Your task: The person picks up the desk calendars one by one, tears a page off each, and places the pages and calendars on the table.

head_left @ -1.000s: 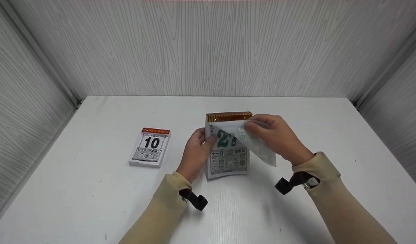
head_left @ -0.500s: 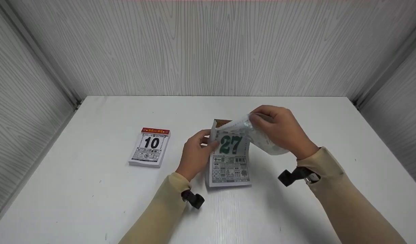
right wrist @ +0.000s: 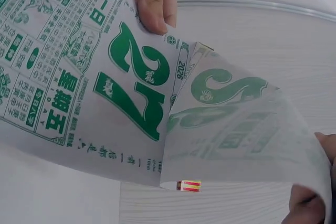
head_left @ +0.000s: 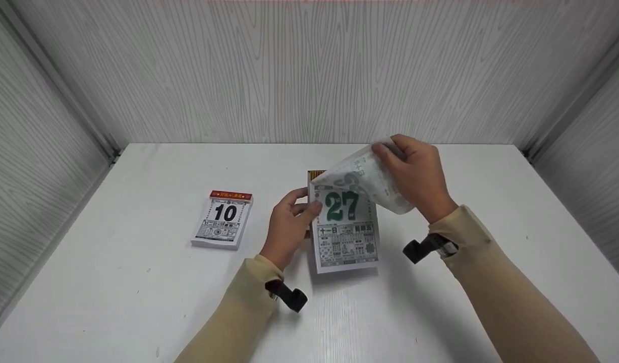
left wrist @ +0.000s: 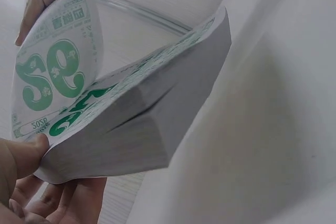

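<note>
The thick white paper block calendar with a large green 27 on its face (head_left: 347, 247) sits near the middle of the scene, tilted in the left hand (head_left: 287, 222) above the white tabletop (head_left: 112, 282). That hand grips its left edge, the thumb (left wrist: 26, 156) lying on the printed face and fingers curled beneath. Toward the far right, the right hand (head_left: 415, 171) pinches a thin, see-through white sheet with green print (head_left: 362, 176) between thumb and fingers, folding it back over the far end. There the sheet meets the gold-brown ribbed binding strip (head_left: 316, 175), only its left corner showing; how much of the sheet is attached cannot be told.

For lifting this leaf cleanly, the left thumb would do best pressing firmly near the binding, so that the block does not swing with the pull. A slow, even draw along the fold, low and across, seems safer than a jerk upward; thin paper could rip diagonally from the pinched corner. The white calendar with a red band and black 10 (head_left: 221, 222) lies well apart on the left.
</note>
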`<state>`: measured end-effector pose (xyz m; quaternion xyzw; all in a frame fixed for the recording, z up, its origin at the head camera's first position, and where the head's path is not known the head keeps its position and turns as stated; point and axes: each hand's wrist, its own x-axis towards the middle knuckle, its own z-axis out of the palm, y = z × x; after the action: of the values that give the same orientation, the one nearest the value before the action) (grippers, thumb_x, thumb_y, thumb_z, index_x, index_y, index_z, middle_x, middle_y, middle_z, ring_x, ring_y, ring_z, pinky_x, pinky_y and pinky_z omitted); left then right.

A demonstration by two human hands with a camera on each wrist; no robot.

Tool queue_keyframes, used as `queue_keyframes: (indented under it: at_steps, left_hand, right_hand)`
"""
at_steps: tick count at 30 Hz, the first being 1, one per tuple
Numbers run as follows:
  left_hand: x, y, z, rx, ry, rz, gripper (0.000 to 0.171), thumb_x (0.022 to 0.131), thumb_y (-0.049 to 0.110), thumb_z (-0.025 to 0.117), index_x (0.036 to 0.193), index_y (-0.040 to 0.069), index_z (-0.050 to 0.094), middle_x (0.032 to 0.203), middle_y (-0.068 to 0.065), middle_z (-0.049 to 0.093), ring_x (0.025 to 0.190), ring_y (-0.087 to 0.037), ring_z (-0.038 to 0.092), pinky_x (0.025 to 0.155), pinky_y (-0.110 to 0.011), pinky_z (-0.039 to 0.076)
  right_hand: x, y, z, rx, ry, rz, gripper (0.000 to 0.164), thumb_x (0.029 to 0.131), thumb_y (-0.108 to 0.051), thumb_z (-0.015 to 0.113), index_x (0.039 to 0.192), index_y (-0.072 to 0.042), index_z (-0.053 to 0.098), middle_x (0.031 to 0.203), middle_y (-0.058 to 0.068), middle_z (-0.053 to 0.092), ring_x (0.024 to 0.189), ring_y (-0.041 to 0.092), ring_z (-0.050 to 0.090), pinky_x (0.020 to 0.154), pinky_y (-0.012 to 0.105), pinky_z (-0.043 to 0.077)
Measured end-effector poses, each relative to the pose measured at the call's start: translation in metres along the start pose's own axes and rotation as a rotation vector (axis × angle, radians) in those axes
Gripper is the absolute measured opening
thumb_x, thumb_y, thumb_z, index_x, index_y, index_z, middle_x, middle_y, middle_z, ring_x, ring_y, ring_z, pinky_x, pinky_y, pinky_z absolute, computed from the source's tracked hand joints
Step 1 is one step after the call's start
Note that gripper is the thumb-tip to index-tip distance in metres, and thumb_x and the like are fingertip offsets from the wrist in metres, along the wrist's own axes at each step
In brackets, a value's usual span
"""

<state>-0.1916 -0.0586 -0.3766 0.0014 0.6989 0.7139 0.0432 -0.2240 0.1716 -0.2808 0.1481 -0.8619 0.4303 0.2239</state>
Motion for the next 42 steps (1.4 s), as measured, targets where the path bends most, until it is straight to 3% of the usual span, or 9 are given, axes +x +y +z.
queue_keyframes:
  at_steps: [8,18,30,42]
  left_hand:
    - [0.002,0.001,0.001,-0.043,-0.017,-0.012,0.046,0.104,0.025,0.066,0.147,0.017,0.053,0.114,-0.009,0.074,0.095,-0.024,0.074,0.079,-0.041,0.061]
    - [0.004,-0.002,0.002,-0.027,-0.023,-0.036,0.043,0.104,0.027,0.066,0.144,0.018,0.055,0.112,-0.008,0.075,0.093,-0.023,0.074,0.077,-0.04,0.061]
    - [0.005,0.0,0.003,-0.04,-0.017,-0.073,0.042,0.104,0.027,0.066,0.144,0.019,0.055,0.113,-0.008,0.074,0.093,-0.023,0.074,0.08,-0.039,0.061]
    - [0.006,0.0,0.005,-0.058,-0.019,-0.066,0.041,0.104,0.025,0.066,0.143,0.017,0.056,0.111,-0.01,0.075,0.092,-0.024,0.075,0.077,-0.038,0.062]
  right_hand:
    - [0.01,0.011,0.003,0.01,-0.021,-0.004,0.031,0.103,-0.03,0.067,0.085,-0.005,0.07,0.067,0.003,0.061,0.056,0.011,0.054,0.049,0.017,0.04]
    - [0.019,0.025,0.006,-0.008,-0.042,-0.012,0.034,0.103,-0.034,0.066,0.086,-0.005,0.072,0.066,0.002,0.063,0.056,0.011,0.052,0.049,0.019,0.038]
    - [0.025,0.03,0.009,-0.033,-0.055,0.021,0.031,0.103,-0.032,0.066,0.088,-0.006,0.073,0.069,0.001,0.06,0.06,0.011,0.05,0.051,0.02,0.036]
    - [0.027,0.032,0.01,-0.039,-0.071,0.073,0.034,0.103,-0.035,0.065,0.081,-0.01,0.061,0.067,-0.001,0.046,0.065,0.013,0.045,0.055,0.025,0.032]
